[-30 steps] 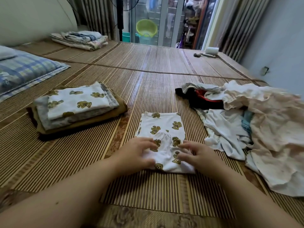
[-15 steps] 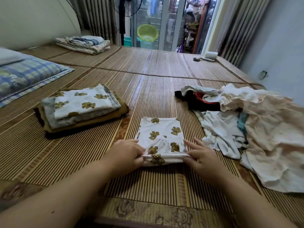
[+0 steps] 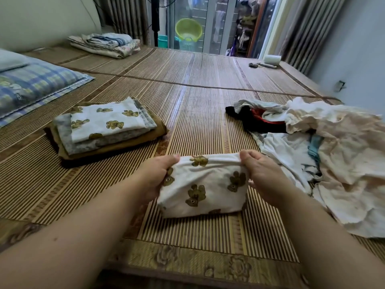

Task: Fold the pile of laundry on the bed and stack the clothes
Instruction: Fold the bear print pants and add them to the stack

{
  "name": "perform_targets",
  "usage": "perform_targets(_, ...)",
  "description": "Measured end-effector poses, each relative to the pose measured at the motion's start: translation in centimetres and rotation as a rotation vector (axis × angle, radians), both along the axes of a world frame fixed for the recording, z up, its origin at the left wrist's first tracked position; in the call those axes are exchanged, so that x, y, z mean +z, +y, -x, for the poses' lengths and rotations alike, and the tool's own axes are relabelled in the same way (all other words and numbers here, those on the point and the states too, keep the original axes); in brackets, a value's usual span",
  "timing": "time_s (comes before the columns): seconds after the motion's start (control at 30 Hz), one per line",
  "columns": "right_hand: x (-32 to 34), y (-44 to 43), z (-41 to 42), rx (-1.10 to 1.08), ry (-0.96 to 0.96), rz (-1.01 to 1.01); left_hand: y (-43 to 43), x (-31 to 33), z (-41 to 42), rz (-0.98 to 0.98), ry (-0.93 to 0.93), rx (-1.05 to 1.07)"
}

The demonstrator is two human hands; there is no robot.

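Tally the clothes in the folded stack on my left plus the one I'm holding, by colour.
Bear-print white: 2, the held piece and the stack's top piece
Grey piece: 1
Brown piece: 1
Total: 4

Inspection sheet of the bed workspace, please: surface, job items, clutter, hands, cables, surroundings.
Surface: striped bamboo mat covering the bed, lying flat.
Job's things: folded bear-print garment held up by its top edge; folded stack to the left, with a bear-print piece on top; unfolded pile to the right, mostly white and cream with some black and red.
Clutter: checked pillow far left; folded blankets at the far edge; white roll and small items in the far right corner.
Grippers: left hand and right hand each pinch a top corner of the garment.
Cables: nothing seen on the mat.
Surroundings: glass door with a green basin behind it; curtains; plain walls.
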State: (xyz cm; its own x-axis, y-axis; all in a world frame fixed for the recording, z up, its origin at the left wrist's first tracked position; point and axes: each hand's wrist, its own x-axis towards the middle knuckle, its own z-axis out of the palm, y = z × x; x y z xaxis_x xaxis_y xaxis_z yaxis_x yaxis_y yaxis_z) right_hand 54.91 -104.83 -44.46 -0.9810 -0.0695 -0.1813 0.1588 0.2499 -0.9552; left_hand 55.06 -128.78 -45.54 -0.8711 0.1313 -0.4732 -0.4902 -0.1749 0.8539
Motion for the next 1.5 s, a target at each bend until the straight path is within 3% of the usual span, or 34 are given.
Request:
perform_targets(0.07, -1.1, -1.2, 1.0, -0.099, -0.043, 0.046, -0.2, -1.0, 1.7, -0.090, -0.041, 0.168)
perform_targets(0.13, -2.1, -2.0, 1.6, -0.140, -0.057, -0.088, -0.4, -2.1, 3.1, -0.026, -0.017, 0.243)
perform_targets(0.17, -2.4, -2.2, 1.7, -0.152, -0.065, -0.204, -0.4, -2.4, 3.4, 0.119, 0.036, 0.214)
perform_targets(0.23, -3.3, -2.2, 2.0, -0.126, -0.101, -0.478, -0.6, -2.9, 3.4, 0.603, 0.188, 0.077)
perform_targets(0.3, -4.0, -2.5, 1.8, -0.037, -0.159, -0.622, -0.8, -3.3, 3.1, 0.950, 0.203, -0.057)
perform_targets(0.43, -4.7, -3.2, 1.9, -0.034, -0.193, -0.716, -1.0, -3.6, 2.0, 1.131, 0.095, -0.275)
perform_targets(0.53, -4.4, -3.5, 2.0, -0.075, -0.196, -0.643, -0.7, -3.8, 1.3, 1.026, 0.112, -0.212)
perform_targets(0.67, -4.0, -3.7, 1.5, -0.088, -0.192, -0.467, -1.1, -3.5, 0.7, 0.580, -0.084, -0.051)
perform_targets(0.9, -3.3, -3.3, -0.2, 0.071, -0.144, -0.379, -0.6, -4.1, -1.9, 0.270, 0.101, -0.177)
perform_targets(1.03, -3.2, -3.9, -0.5, 0.079, -0.153, -0.326, -1.8, -3.8, -2.0, 0.295, 0.181, -0.172)
perform_targets(1.1, -1.7, -5.5, 0.4, 0.054, -0.127, -0.254, -3.1, -2.6, -1.3, 0.398, 0.268, -0.115)
perform_targets(1.17, 0.4, -8.0, 2.3, 0.056, -0.038, -0.181, -5.1, -1.5, -0.2, 0.461, 0.374, -0.050)
perform_targets(1.3, 5.7, -14.5, 7.3, 0.133, 0.152, -0.048, -10.4, 1.5, 2.8, 0.377, 0.455, 0.193)
perform_targets(1.4, 8.0, -19.5, 11.5, 0.224, 0.227, 0.036, -15.3, 4.3, 6.2, 0.532, 0.566, 0.305)
perform_targets(1.5, 7.7, -24.3, 15.9, 0.283, 0.244, 0.007, -20.1, 5.7, 9.3, 0.678, 0.542, 0.339)
